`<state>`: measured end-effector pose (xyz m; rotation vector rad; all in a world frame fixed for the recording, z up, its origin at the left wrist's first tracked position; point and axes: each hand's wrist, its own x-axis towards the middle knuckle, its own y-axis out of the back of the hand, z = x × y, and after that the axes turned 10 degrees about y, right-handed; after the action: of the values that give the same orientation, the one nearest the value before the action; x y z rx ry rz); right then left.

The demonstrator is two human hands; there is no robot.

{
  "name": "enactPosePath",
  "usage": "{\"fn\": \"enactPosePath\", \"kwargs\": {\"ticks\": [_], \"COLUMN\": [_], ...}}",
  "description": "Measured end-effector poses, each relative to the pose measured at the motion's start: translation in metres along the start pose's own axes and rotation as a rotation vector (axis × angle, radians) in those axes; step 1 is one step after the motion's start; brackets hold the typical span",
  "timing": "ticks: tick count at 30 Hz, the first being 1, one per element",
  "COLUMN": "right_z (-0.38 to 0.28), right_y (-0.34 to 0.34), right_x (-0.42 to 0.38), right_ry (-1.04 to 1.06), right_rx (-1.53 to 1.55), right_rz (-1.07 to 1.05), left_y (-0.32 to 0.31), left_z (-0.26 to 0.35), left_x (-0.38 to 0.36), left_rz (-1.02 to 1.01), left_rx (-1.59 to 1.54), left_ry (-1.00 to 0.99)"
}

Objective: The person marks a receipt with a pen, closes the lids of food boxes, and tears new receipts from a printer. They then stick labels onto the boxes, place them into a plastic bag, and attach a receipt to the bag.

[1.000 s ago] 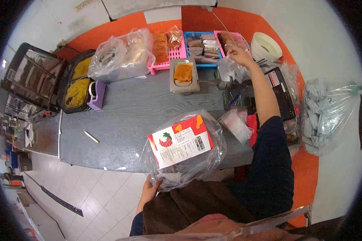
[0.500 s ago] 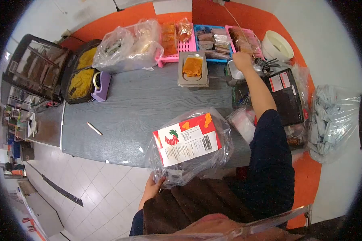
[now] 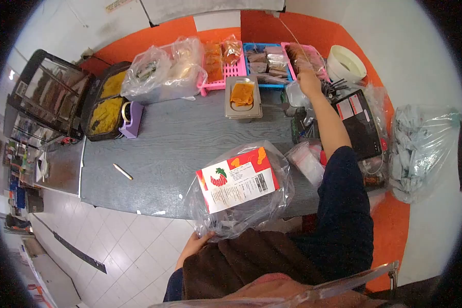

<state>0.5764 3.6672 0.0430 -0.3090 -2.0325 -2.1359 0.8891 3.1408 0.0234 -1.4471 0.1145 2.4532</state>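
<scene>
A red and white box [image 3: 238,179] with a printed label sits inside a clear plastic bag [image 3: 277,205] at the front edge of the table. My left hand [image 3: 195,245] is closed on the bag's near edge, below the box. Stretched across the table, my right hand [image 3: 309,84] reaches to the near end of a pink basket [image 3: 324,76] filled with brown packets [image 3: 299,57]. Its fingers point away from me and are hidden, so a grip on a packet cannot be made out. A blue basket [image 3: 249,47] of packets stands to its left.
A metal container [image 3: 256,110] with an orange packet stands mid-table. A tablet [image 3: 362,128] and a white bowl [image 3: 344,59] are on the right. Toward the left are a tape dispenser [image 3: 133,120], a pen [image 3: 122,171] and trays of yellow food [image 3: 108,114].
The view has tilted slightly, so the back of the table appears lower. My right hand has shifted slightly at the pink basket. My left hand stays at the bag's edge.
</scene>
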Motion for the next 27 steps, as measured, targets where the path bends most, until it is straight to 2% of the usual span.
{"fn": "enactPosePath", "kwargs": {"ticks": [1, 3, 5, 6, 7, 9, 10, 11, 12, 13, 14, 15, 17, 19, 21, 22, 23, 24, 25, 26, 27], "right_z": [0.003, 0.006, 0.006, -0.023, -0.043, -0.08, -0.114, -0.157, -0.202, -0.227, -0.252, -0.284, -0.311, -0.298, -0.288, -0.283, -0.278, -0.272, -0.265, -0.257, -0.251], "right_y": [0.0, 0.0, 0.005, 0.048, 0.079, 0.131, 0.162, 0.18, 0.167, 0.177, 0.192, 0.167, 0.103, 0.067, 0.065, 0.07, 0.077, 0.091, 0.111, 0.135, 0.155], "right_x": [0.0, 0.0, -0.008, -0.024, -0.038, -0.068, -0.097, -0.136, -0.176, -0.206, -0.228, -0.255, -0.284, -0.293, -0.297, -0.299, -0.298, -0.294, -0.291, -0.29, -0.29], "right_ry": [0.011, 0.011, 0.105, -0.03, -0.047, -0.137, -0.067, -0.006, 0.14, 0.579, 1.004, 0.973, 0.84, 0.594, 0.313, 0.3, 0.234, 0.17, 0.159, 0.199, 0.237], "right_rx": [0.059, 0.114, 0.286, 0.362, 0.354, 0.55, 0.61, 0.822, 1.109, 0.605, 0.594, 0.986, 1.124, 0.795, 0.374, 0.373, 0.392, 0.406, 0.402, 0.792, 1.171], "right_rz": [0.07, 0.149, 0.434, 0.471, 0.478, 0.777, 0.872, 0.879, 0.924, 0.476, -0.39, -0.176, -0.319, -0.813, -0.967, -0.961, -0.825, -0.687, -0.674, -0.495, -0.293], "left_y": [-0.002, -0.008, -0.013, -0.011, -0.008, -0.003, 0.0, 0.004, 0.007, 0.009, 0.012, 0.015, 0.022, 0.026, 0.025, 0.025, 0.029, 0.034, 0.038, 0.041, 0.042], "left_z": [0.005, 0.015, 0.029, 0.036, 0.041, 0.046, 0.047, 0.047, 0.048, 0.049, 0.05, 0.053, 0.057, 0.061, 0.059, 0.06, 0.065, 0.075, 0.085, 0.092, 0.096], "left_x": [-0.005, -0.017, -0.028, -0.032, -0.036, -0.043, -0.046, -0.048, -0.05, -0.054, -0.059, -0.063, -0.071, -0.076, -0.079, -0.08, -0.08, -0.079, -0.078, -0.078, -0.077], "left_rz": [-0.004, -0.005, -0.02, -0.032, -0.038, -0.174, -0.185, -0.227, -0.268, -0.276, -0.322, -0.369, -0.357, -0.321, -0.339, -0.342, -0.348, -0.098, 0.164, 0.437, 0.432], "left_rx": [0.002, 0.058, 0.122, 0.172, 0.191, 0.127, 0.13, 0.132, 0.135, 0.139, 0.144, 0.151, 0.215, 0.315, 0.282, 0.243, 0.257, 0.559, 0.851, 1.132, 1.14], "left_ry": [-0.008, 0.103, 0.113, 0.129, 0.126, 0.032, 0.038, 0.041, 0.04, 0.048, 0.011, -0.032, -0.069, -0.14, -0.187, -0.233, -0.242, -0.312, -0.379, -0.438, -0.447]}}
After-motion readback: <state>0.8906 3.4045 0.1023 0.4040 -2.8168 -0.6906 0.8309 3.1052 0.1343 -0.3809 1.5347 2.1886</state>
